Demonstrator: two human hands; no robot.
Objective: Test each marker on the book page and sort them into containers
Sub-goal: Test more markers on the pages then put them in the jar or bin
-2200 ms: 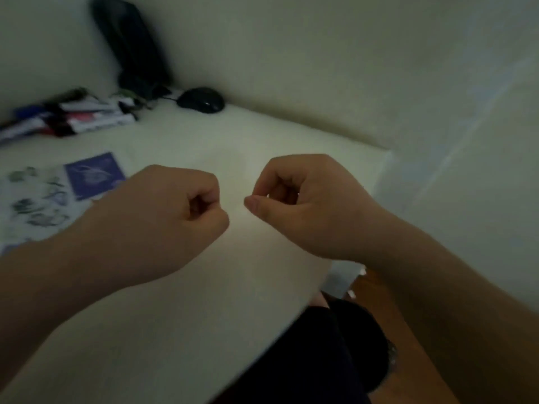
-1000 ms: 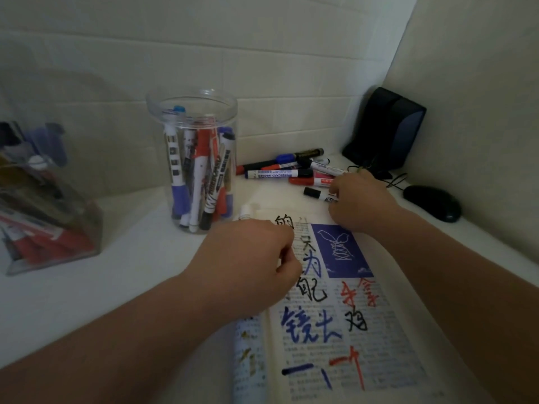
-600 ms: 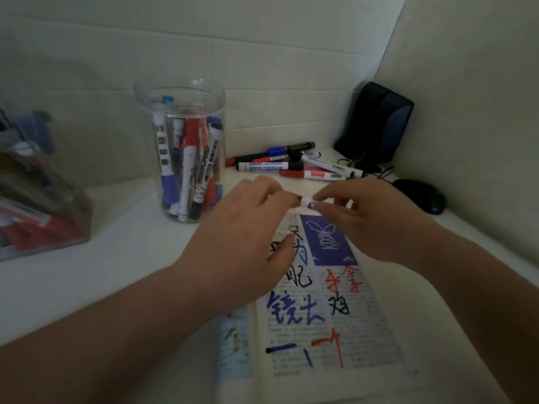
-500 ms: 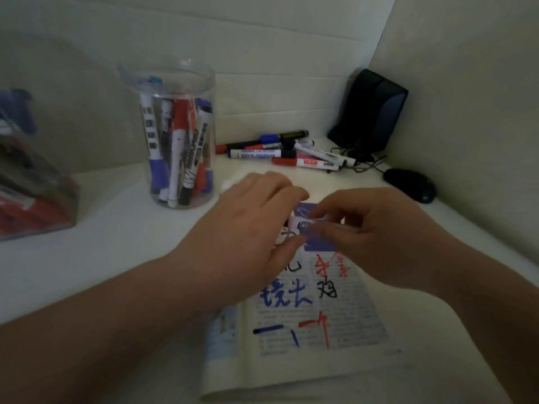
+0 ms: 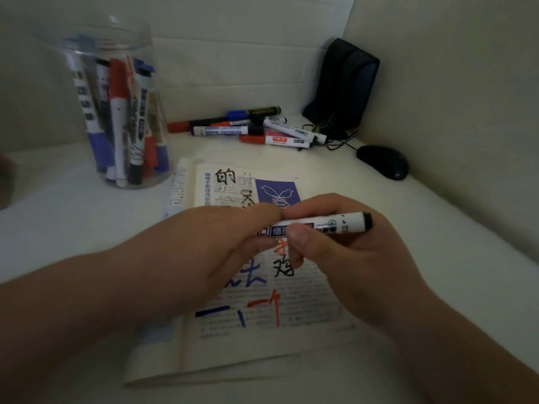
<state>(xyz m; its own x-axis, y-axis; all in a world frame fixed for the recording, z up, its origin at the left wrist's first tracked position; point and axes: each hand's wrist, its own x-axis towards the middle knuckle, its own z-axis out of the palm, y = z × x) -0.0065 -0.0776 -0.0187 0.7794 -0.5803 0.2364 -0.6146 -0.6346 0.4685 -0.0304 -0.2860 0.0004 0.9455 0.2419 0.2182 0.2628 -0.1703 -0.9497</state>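
While left hand (image 5: 215,258) and right hand (image 5: 358,258) pinch marker (image 5: 335,224) above book (image 5: 315,301), label blurred; loose marker (image 5: 221,130) perhaps reads WHITEBOARD MARKER.

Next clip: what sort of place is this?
Probably a home or office desk tucked into a wall corner: a computer mouse, a black box behind it, an open book and a clear jar of markers.

- A study corner in a home or small office: a white counter (image 5: 73,228) fitted where two pale walls (image 5: 437,68) meet.
- Behind the open book (image 5: 306,316) to the right lie a black computer mouse (image 5: 382,161) and a black speaker-like box (image 5: 344,88) with thin cables (image 5: 338,142).
- Straight behind the book lie loose markers (image 5: 250,131); behind it to the left stands a clear jar (image 5: 116,112) of more.
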